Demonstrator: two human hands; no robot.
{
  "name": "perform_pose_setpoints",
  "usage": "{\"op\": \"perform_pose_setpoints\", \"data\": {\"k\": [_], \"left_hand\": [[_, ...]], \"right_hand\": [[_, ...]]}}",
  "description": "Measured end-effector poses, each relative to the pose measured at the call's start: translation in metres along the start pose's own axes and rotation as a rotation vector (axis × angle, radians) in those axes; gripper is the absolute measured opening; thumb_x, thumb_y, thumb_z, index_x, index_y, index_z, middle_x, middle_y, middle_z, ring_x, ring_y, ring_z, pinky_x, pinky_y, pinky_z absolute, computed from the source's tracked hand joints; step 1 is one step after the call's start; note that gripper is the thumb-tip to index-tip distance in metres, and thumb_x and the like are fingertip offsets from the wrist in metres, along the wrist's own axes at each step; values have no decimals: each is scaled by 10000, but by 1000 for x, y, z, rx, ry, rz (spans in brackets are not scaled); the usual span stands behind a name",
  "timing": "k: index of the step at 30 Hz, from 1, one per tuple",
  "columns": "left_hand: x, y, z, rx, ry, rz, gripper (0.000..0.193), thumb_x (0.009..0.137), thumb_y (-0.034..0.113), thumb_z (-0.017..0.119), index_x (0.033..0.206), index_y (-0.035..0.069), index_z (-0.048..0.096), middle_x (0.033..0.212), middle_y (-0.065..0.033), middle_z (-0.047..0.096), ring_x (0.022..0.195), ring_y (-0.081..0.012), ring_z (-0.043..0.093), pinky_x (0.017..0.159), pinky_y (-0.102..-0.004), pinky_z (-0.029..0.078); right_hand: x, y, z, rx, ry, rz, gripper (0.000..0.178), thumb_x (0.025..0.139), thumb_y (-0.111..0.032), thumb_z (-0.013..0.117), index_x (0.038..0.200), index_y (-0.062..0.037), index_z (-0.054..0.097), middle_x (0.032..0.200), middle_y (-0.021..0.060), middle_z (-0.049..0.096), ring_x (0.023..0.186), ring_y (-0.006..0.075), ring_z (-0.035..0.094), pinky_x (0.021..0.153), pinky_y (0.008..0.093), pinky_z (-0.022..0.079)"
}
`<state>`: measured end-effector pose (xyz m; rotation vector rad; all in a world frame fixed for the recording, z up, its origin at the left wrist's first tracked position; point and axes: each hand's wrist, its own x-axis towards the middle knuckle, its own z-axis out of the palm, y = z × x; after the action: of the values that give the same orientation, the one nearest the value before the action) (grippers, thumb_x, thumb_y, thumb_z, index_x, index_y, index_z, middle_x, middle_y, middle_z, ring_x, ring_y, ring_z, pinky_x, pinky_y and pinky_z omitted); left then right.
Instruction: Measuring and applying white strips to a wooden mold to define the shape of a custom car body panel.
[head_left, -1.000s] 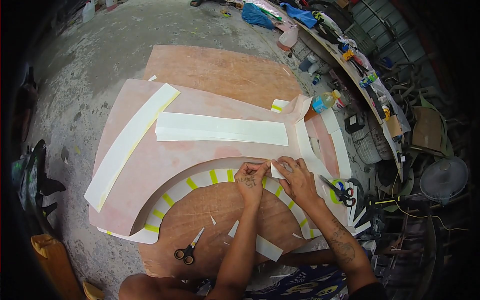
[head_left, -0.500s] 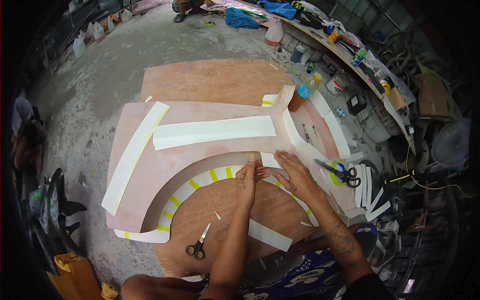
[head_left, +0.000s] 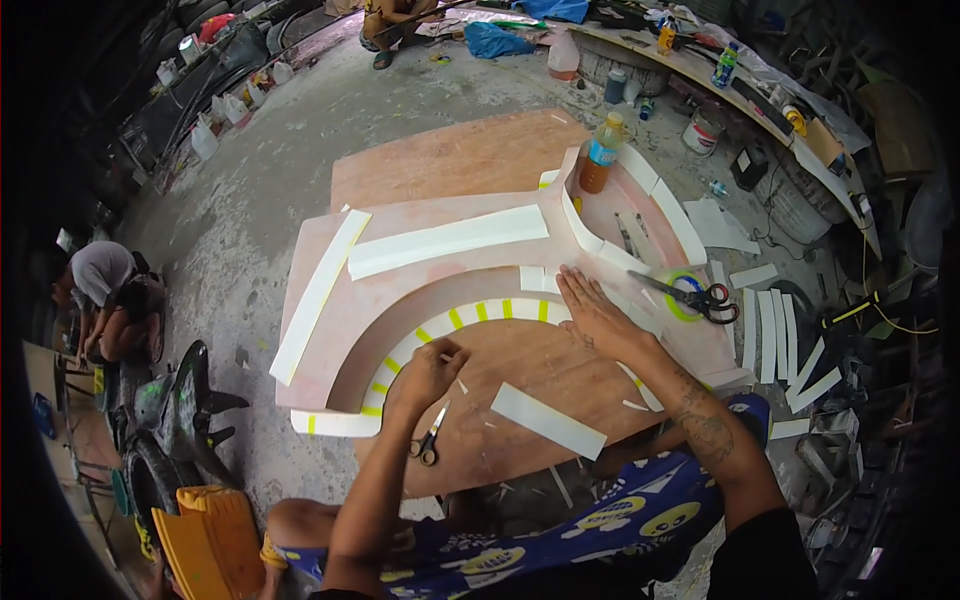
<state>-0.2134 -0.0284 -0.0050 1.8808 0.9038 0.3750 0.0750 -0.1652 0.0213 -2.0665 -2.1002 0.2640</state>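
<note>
A pale pink, fender-shaped panel (head_left: 420,210) lies before me, with a curved arch along its near side. White strips edged with short yellow-green bands (head_left: 470,315) follow that arch. My right hand (head_left: 600,318) lies flat on the panel at the arch's right end, fingers stretched, fingertips beside a small white piece (head_left: 535,279). My left hand (head_left: 430,372) hovers over the plywood inside the arch with its fingers curled closed; what they hold, if anything, is hidden. Just below it are black-handled scissors (head_left: 428,450). A loose white strip (head_left: 548,420) is nearer me.
Larger scissors (head_left: 700,297) and a tape roll (head_left: 684,296) sit on the panel's right side, with a bottle of amber liquid (head_left: 602,155) behind. White strips (head_left: 768,335) lie farther right. Another person (head_left: 105,290) crouches at the left, near an orange-yellow object (head_left: 215,535).
My left hand has left the arch edge and moved down-left toward the small scissors, its fingers curling. My right hand stays on the panel and flattens. The view has turned left.
</note>
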Motion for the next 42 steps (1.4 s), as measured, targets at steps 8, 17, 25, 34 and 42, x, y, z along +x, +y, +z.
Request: {"op": "perform_pose_setpoints", "data": {"k": [8, 17, 25, 34, 42], "left_hand": [[-135, -49, 8, 573, -58, -344, 372, 858, 226, 627, 1061, -70, 527, 1035, -305, 568, 931, -454, 598, 805, -501, 504], [-152, -57, 21, 518, 55, -264, 296, 871, 126, 573, 1070, -80, 498, 1051, -337, 522, 918, -504, 567, 803, -516, 499], [-137, -52, 13, 558, -75, -376, 391, 770, 91, 703, 1079, -58, 515, 937, -300, 638, 889, -432, 648, 756, -444, 536], [-73, 26, 44, -358, -104, -162, 245, 796, 80, 738, 985, -38, 636, 744, -65, 643, 680, -102, 589, 621, -249, 476], [-7, 48, 94, -101, -218, 10, 277, 864, 197, 662, 1027, -26, 664, 888, -122, 707, 832, -202, 678, 763, -315, 523]], "right_hand": [[3, -2, 1, -24, 28, -2, 739, 868, -185, 602, 1429, 127, 235, 1522, 287, 219, 1434, 394, 204, 1170, 486, 194], [2, -2, -4, -22, 9, 3, 688, 854, -147, 599, 1415, 107, 293, 1516, 256, 264, 1428, 365, 242, 1163, 471, 226], [1, -4, 9, -48, 65, 8, 663, 847, -100, 558, 1420, 104, 295, 1526, 247, 251, 1436, 354, 230, 1174, 464, 205], [-4, -2, 15, -60, 83, 12, 614, 858, -58, 462, 1423, 109, 288, 1538, 240, 231, 1446, 344, 210, 1181, 461, 185], [10, -3, 5, -156, 178, 65, 471, 889, -58, 455, 1347, 51, 445, 1422, 200, 459, 1334, 319, 430, 1095, 450, 356]]}}
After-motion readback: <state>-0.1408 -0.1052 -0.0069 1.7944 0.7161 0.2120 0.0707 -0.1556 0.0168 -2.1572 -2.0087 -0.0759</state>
